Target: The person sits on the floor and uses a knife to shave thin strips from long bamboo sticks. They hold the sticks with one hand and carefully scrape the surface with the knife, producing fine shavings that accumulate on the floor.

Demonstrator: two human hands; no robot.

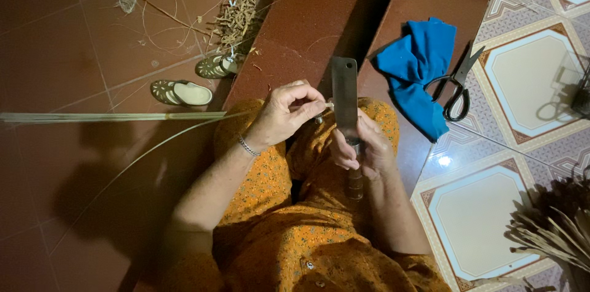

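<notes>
Main risk I see here: the left hand (289,111) is pinching the strip (110,117) right up against the knife (345,98) edge, so a slip or a sudden give in the strip could run the fingertips into the blade. The right hand (362,144) is wrapped closed around the knife handle, blade standing upright over the lap. The strip trails off left across the floor from that pinch, and it looks like it meets the blade, though it's dim there
</notes>
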